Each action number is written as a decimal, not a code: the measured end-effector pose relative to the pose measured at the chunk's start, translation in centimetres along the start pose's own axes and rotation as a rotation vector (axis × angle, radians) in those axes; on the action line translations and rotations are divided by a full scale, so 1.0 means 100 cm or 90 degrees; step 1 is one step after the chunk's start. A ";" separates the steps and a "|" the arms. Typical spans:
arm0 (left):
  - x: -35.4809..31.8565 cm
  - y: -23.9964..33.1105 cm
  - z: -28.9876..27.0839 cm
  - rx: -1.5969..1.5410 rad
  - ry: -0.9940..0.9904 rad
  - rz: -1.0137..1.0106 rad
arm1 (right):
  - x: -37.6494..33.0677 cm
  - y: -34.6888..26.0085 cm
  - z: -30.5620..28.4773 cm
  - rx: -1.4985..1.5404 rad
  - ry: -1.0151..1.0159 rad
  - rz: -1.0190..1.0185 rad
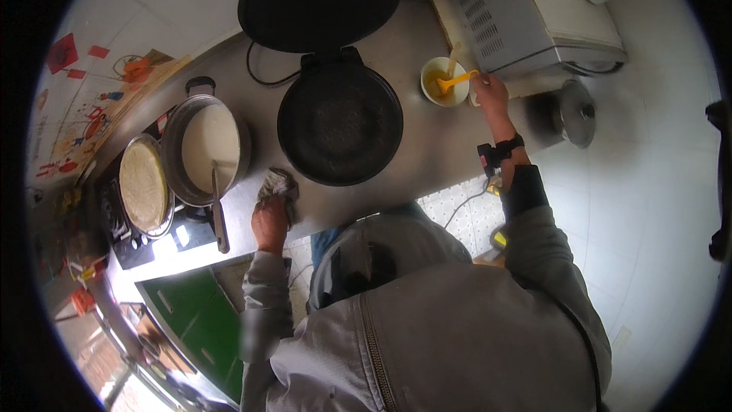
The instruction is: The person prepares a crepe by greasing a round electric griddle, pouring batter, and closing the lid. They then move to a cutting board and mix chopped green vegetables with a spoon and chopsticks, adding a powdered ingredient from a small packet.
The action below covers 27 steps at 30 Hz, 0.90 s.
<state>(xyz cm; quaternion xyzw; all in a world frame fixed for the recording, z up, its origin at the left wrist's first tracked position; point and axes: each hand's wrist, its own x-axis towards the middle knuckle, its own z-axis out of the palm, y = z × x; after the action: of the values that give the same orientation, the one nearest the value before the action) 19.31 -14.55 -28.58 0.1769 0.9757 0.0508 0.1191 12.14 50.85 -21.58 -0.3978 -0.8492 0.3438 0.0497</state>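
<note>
Spanning the scene, the steel worktop [435, 145] carries an open round griddle [339, 123] at centre — the left hand [271, 221] presses a grey rag [278, 183] just near it, while the right hand [492, 91] grips an orange brush [456, 80] in the small bowl [444, 82] far right.

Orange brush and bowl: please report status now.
Right hand shut on orange brush, bristles in bowl. Left hand presses rag on counter. Nothing blocking.

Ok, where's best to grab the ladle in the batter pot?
By the free end of the ladle handle, coming from the near counter edge. It slopes out over the pot rim toward the person, beside the left hand; the bowl end sits in batter.
</note>
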 end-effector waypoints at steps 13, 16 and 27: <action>-0.013 0.034 -0.002 -0.100 0.063 -0.185 | -0.015 -0.041 -0.001 0.039 -0.147 -0.266; -0.015 0.029 0.002 -0.117 0.069 -0.188 | -0.026 -0.052 -0.008 0.002 -0.211 -0.277; -0.014 0.026 0.012 -0.128 0.102 -0.198 | -0.045 -0.047 -0.008 -0.166 -0.175 -0.488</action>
<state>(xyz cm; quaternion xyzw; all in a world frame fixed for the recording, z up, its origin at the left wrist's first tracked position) 21.70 -12.55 -29.04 0.0064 0.9876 0.1430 0.0648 12.45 46.05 -17.17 -0.0066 -0.9707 0.2399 0.0097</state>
